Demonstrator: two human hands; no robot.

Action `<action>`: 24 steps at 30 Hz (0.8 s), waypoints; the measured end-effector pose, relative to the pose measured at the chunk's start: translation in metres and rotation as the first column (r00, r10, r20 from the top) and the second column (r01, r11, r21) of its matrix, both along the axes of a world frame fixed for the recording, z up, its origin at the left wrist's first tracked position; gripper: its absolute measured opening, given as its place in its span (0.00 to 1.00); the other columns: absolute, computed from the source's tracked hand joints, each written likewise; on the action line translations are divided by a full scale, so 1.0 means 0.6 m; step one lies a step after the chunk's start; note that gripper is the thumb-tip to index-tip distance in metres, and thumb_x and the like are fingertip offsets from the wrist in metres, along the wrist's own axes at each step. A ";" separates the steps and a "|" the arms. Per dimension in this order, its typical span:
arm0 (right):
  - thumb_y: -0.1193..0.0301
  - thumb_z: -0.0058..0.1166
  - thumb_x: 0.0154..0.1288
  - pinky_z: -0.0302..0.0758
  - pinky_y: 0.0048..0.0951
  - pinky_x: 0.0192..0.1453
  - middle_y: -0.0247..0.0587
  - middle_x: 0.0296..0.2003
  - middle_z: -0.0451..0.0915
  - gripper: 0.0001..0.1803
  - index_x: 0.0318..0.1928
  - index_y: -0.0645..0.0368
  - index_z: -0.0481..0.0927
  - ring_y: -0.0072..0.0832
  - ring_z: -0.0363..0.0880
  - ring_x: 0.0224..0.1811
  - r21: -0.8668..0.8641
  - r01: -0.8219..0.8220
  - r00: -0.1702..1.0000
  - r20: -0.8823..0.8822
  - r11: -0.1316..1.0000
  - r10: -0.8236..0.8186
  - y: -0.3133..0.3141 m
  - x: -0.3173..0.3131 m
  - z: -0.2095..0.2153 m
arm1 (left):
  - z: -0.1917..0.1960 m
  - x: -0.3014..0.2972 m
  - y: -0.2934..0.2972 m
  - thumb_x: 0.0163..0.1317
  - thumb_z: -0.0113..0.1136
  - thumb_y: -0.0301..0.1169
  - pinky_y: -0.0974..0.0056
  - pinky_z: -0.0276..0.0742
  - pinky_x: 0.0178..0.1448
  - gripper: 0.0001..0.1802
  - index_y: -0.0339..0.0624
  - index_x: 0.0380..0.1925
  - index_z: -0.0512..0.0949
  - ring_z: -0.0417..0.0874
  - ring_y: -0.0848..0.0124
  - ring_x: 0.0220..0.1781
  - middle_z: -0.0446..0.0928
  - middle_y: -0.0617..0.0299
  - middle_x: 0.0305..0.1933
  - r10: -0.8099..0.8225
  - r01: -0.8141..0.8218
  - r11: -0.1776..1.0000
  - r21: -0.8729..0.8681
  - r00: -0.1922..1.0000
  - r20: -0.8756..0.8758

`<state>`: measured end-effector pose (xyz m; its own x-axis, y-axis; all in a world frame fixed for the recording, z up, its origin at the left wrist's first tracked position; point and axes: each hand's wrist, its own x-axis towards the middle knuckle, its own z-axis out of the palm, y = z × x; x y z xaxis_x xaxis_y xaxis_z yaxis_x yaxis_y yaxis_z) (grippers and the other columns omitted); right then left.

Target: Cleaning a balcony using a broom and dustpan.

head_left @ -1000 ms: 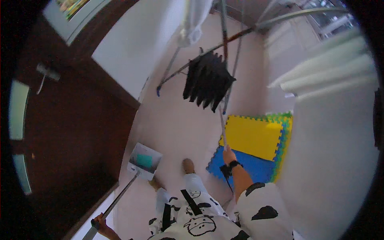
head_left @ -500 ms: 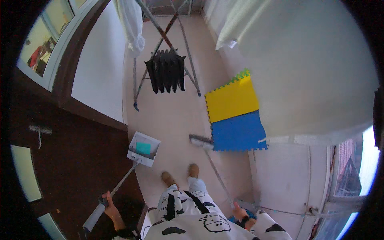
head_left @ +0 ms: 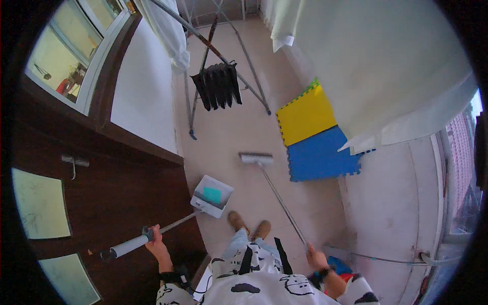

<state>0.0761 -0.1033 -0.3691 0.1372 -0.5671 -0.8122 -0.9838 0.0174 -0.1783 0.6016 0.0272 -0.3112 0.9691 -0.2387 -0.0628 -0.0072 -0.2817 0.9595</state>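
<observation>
The left hand [head_left: 157,243] grips a long-handled dustpan [head_left: 207,208] near the shoes [head_left: 261,230], the right hand [head_left: 317,257] a broom [head_left: 277,195], its head [head_left: 256,158] between dustpan and blue foam mat [head_left: 324,157]; a metal rack [head_left: 217,53] stands ahead

Reaching out to the left of the cow-print top [head_left: 249,291] with the left forearm [head_left: 164,262], banded dark at the left wrist [head_left: 173,277]. Gripping tightly with the left hand [head_left: 157,242], well apart from the top. Angling the right forearm [head_left: 334,285] forward just beside the top's right side, likewise dark-banded at the right wrist [head_left: 321,274]. Gripping with the right hand [head_left: 316,257], near the top. Standing with left foot [head_left: 237,221] and right foot [head_left: 262,230] ahead of the top.
</observation>
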 end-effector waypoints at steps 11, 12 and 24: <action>0.65 0.38 0.59 0.69 0.46 0.47 0.55 0.40 0.75 0.29 0.62 0.43 0.51 0.47 0.73 0.44 -0.200 -0.184 0.974 0.097 0.962 0.206 -0.297 0.268 -0.163 | 0.016 -0.056 0.009 0.55 0.57 0.34 0.74 0.64 0.33 0.10 0.41 0.33 0.73 0.74 0.78 0.35 0.77 0.61 0.35 0.019 -0.017 0.997 0.070 1.000 -0.020; 0.66 0.38 0.59 0.69 0.46 0.47 0.55 0.41 0.74 0.29 0.62 0.43 0.51 0.47 0.73 0.45 -0.102 -0.202 0.976 0.057 0.974 0.209 -0.268 0.233 -0.147 | 0.019 -0.055 0.012 0.55 0.57 0.34 0.74 0.64 0.33 0.10 0.41 0.33 0.73 0.74 0.78 0.35 0.77 0.61 0.35 0.026 -0.025 0.997 0.071 0.999 -0.018; 0.61 0.40 0.58 0.71 0.40 0.47 0.54 0.40 0.76 0.27 0.61 0.41 0.57 0.46 0.75 0.43 0.199 0.299 0.878 -0.440 0.933 -0.188 0.379 -0.229 0.209 | 0.012 -0.014 -0.051 0.56 0.56 0.30 0.71 0.67 0.42 0.11 0.36 0.37 0.73 0.75 0.73 0.40 0.76 0.57 0.39 -0.267 0.288 0.953 0.094 0.945 -0.189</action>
<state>-0.0614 0.1244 -0.2438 -0.3525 -0.3056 -0.8845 -0.9252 0.2556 0.2804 0.5935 -0.0034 -0.3041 0.8373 -0.4771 -0.2669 0.0609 -0.4038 0.9128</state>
